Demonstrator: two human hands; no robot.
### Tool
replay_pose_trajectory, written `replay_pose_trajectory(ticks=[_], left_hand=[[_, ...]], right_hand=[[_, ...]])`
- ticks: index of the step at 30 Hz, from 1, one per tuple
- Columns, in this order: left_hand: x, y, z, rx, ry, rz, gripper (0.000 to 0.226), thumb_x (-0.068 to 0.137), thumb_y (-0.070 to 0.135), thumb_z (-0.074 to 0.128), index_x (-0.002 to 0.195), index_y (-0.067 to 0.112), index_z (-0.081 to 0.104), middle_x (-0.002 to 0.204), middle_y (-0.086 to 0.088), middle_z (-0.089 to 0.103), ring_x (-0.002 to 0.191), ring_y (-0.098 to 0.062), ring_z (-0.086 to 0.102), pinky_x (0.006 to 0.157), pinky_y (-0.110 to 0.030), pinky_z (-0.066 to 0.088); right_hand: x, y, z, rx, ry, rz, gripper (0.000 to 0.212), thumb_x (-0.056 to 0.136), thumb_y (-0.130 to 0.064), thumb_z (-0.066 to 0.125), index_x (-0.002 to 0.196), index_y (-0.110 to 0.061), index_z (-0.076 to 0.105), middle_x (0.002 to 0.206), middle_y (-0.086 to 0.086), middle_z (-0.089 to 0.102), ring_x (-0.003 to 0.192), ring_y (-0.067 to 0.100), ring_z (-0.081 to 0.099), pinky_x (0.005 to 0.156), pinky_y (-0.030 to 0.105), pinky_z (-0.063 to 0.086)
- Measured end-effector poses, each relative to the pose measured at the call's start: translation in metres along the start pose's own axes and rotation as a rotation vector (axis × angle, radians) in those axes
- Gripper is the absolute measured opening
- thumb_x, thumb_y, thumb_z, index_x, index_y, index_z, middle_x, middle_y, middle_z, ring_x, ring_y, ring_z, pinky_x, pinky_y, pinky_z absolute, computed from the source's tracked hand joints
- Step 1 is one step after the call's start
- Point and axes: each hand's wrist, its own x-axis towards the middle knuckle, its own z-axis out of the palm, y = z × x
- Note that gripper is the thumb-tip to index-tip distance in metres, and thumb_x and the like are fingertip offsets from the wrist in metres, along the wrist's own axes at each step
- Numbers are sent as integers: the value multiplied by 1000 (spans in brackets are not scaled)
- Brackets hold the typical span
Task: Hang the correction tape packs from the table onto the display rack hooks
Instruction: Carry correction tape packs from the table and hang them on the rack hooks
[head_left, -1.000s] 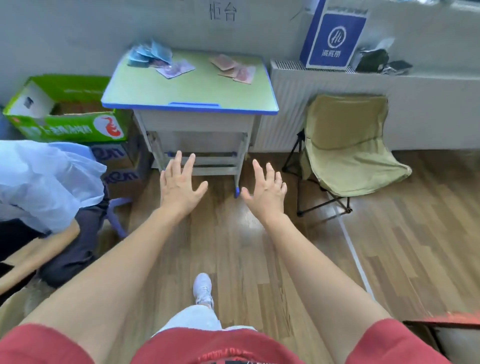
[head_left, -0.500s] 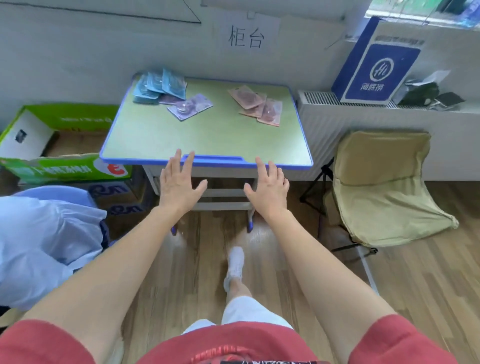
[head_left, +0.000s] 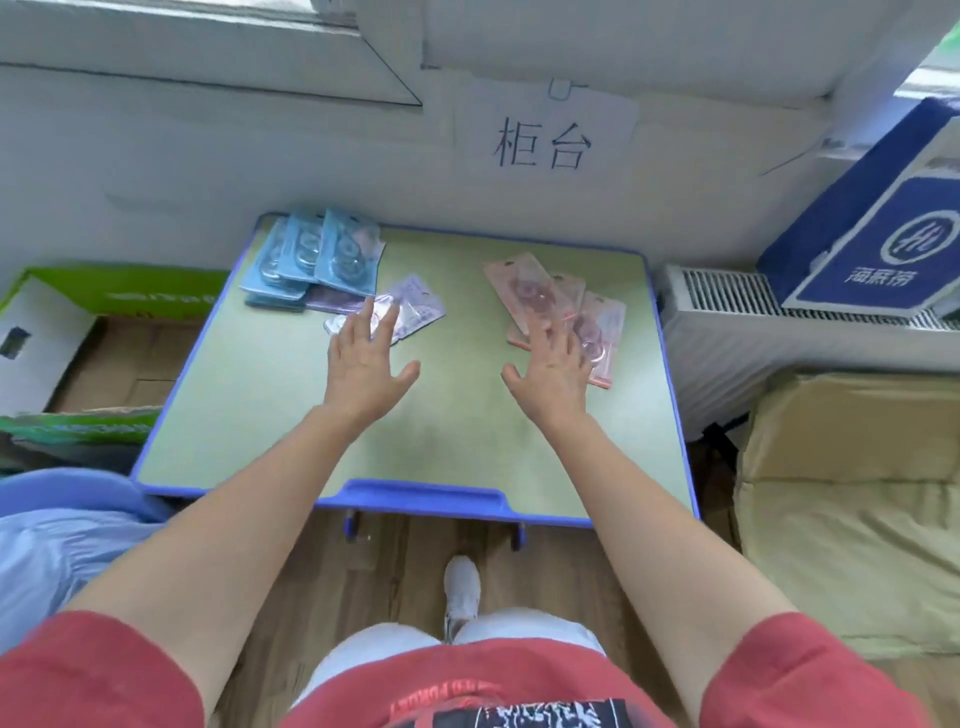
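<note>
The purple packs (head_left: 413, 307) lie right under the fingertips of my left hand (head_left: 366, 364). The pink packs (head_left: 540, 291) sit fanned under the fingers of my right hand (head_left: 553, 376). The blue packs (head_left: 322, 254) are stacked beyond the left hand and to its outer side, at the far corner. Both hands are wide, fingers spread and flat, holding nothing. I cannot tell whether the fingertips press the packs or hover just over them.

All three groups overlap, and that is my worry. The blister fronts look slick, so I judge that a flat-fingered pull could skid a pack across the worktop (head_left: 457, 421) rather than lift it. It could also drag up two at once. The pink packs reach out past the right hand toward the worktop's outer edge. A sideways nudge there could tip one into the gap beside the radiator (head_left: 727, 304). On the left hand's outer side a green carton (head_left: 109, 299) stands open below the edge and could swallow a blue pack.

The display rack is not in view, so I would have to turn away with the packs in hand, and a loose pinch could drop one.
</note>
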Motion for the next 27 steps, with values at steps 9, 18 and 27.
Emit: replay_pose_trajectory(ticks=[9, 18, 27], left_hand=[[82, -17, 12, 27, -238, 8, 80, 90, 41, 60, 153, 23, 13, 160, -9, 4, 147, -29, 3, 117, -38, 4], [110, -43, 23, 86, -425, 84, 85, 88, 45, 61, 153, 32, 7, 161, -3, -4, 148, -23, -5, 118, -43, -2], [99, -52, 33, 133, -363, 184, 69, 95, 49, 48, 152, 36, 12, 161, -2, 3, 148, -24, -3, 117, -44, 2]], right_hand=[[92, -5, 8, -76, -86, -3, 76, 89, -33, 55, 152, -20, 15, 158, 15, 8, 144, 36, 10, 115, 48, 12], [134, -3, 22, -115, -184, 83, 84, 87, -38, 59, 153, -26, 9, 159, 15, 8, 145, 38, 8, 116, 51, 11], [132, -3, 26, -135, -168, 99, 80, 87, -36, 61, 152, -24, 17, 156, 17, 14, 137, 38, 24, 109, 48, 25]])
